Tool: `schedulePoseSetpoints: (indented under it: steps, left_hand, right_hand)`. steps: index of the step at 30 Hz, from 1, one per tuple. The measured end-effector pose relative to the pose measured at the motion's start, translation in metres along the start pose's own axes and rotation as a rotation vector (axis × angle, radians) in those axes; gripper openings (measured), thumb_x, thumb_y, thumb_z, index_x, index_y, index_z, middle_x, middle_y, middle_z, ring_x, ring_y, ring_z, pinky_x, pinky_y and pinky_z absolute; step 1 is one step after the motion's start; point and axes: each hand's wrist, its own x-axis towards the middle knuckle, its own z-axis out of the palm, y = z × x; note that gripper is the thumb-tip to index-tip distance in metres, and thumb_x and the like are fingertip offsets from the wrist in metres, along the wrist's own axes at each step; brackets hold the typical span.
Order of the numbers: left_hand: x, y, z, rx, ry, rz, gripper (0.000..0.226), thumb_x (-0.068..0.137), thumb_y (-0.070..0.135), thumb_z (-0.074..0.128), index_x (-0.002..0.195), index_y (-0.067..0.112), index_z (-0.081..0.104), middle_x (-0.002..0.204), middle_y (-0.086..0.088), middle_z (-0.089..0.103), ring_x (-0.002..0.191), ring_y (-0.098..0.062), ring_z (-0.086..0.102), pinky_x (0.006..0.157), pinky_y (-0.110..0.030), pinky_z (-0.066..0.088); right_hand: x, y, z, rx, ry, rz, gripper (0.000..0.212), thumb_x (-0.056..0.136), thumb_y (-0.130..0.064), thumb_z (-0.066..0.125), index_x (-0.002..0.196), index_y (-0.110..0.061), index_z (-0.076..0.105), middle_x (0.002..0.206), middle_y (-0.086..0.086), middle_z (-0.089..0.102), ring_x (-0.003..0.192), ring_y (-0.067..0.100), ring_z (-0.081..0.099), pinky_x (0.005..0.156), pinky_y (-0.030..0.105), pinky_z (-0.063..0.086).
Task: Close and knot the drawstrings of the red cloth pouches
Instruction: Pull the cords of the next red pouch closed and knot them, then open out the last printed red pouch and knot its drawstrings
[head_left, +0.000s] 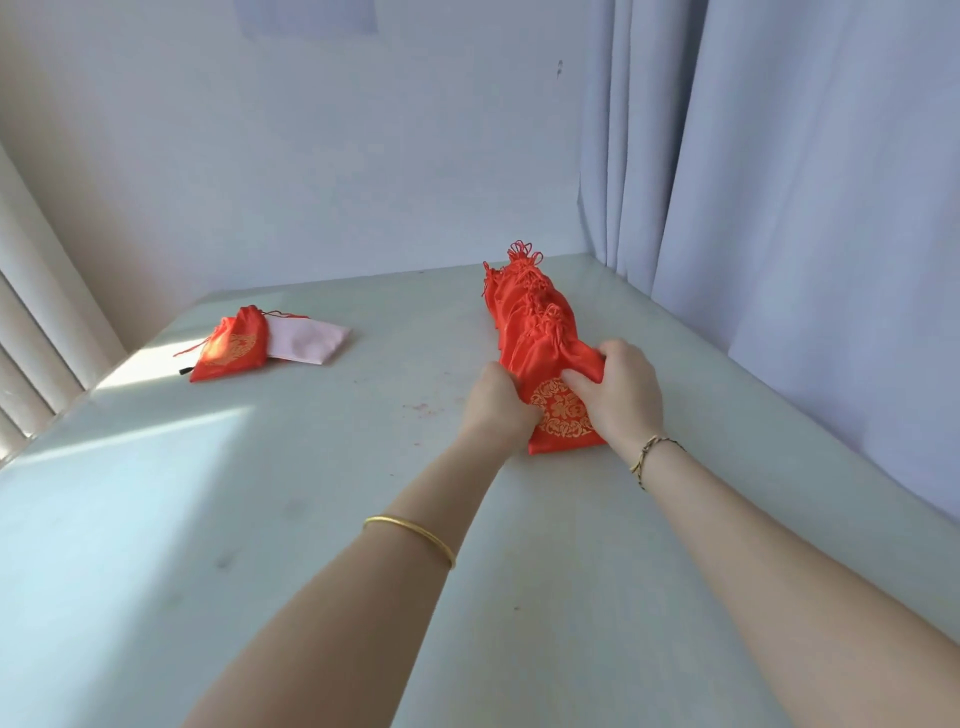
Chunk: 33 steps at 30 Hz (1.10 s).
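Observation:
A row of several red cloth pouches (535, 317) lies overlapped on the white table, running from the middle toward the back wall, knotted drawstrings up. The nearest pouch (563, 415) shows a gold round emblem. My left hand (496, 402) grips its left edge with curled fingers. My right hand (621, 389) grips its right side near the gathered neck. A separate red pouch (231, 348) with gold print lies at the far left, its drawstring loose.
A pale pink cloth (306, 338) lies beside the separate pouch at the left. The white table (311, 519) meets a wall at the back and a blue-grey curtain (779, 208) along the right. Sunlight falls on the table's left side.

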Motion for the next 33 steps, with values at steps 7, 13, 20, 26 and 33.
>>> schedulePoseSetpoints:
  steps: [7, 13, 20, 26, 33]
  left_hand:
    - [-0.003, 0.003, -0.002, -0.056, -0.063, -0.051, 0.034, 0.082, 0.005, 0.061, 0.108, 0.007, 0.038, 0.084, -0.014, 0.057, 0.068, -0.029, 0.061, 0.075, -0.046, 0.057]
    - [-0.01, -0.003, -0.008, -0.1, -0.081, -0.05, 0.031, 0.084, 0.008, 0.059, 0.107, 0.009, 0.037, 0.073, -0.007, 0.056, 0.052, -0.017, 0.056, 0.072, -0.036, 0.055]
    - [-0.008, -0.016, -0.035, -0.233, 0.088, 0.002, 0.022, 0.088, 0.005, 0.049, 0.109, 0.008, 0.042, 0.074, -0.002, 0.052, 0.056, -0.012, 0.055, 0.062, -0.03, 0.053]
    - [0.023, -0.059, -0.089, 0.003, 0.326, 0.054, 0.032, 0.086, 0.005, 0.044, 0.117, 0.01, 0.049, 0.124, -0.008, 0.046, 0.1, -0.026, 0.057, 0.085, -0.035, 0.05]
    - [0.079, -0.102, -0.138, 0.625, 0.283, -0.021, 0.045, 0.091, 0.018, 0.045, 0.136, 0.013, 0.043, 0.148, -0.009, 0.025, 0.136, -0.029, 0.019, 0.105, -0.037, 0.028]
  right_hand:
    - [-0.015, -0.004, -0.011, -0.059, 0.156, -0.08, 0.067, 0.068, -0.039, 0.078, 0.119, -0.009, 0.047, 0.112, 0.011, 0.053, 0.105, 0.031, 0.05, 0.083, 0.041, 0.043]
    - [-0.024, -0.014, -0.013, -0.099, 0.233, -0.213, 0.072, 0.065, -0.036, 0.081, 0.122, -0.007, 0.047, 0.113, 0.013, 0.053, 0.104, 0.033, 0.052, 0.083, 0.041, 0.042]
    - [-0.033, -0.05, -0.001, -0.148, 0.414, -0.441, 0.049, 0.07, -0.028, 0.075, 0.111, -0.01, 0.055, 0.106, 0.01, 0.058, 0.095, 0.032, 0.056, 0.076, 0.039, 0.043]
    - [-0.031, -0.103, 0.05, -0.062, 0.251, -0.529, 0.035, 0.074, -0.009, 0.063, 0.108, -0.006, 0.056, 0.102, 0.013, 0.059, 0.091, 0.035, 0.057, 0.075, 0.043, 0.048]
    - [-0.024, -0.129, 0.113, 0.015, -0.034, -0.39, 0.036, 0.083, -0.007, 0.052, 0.119, -0.01, 0.049, 0.115, 0.01, 0.051, 0.104, 0.03, 0.049, 0.084, 0.041, 0.041]
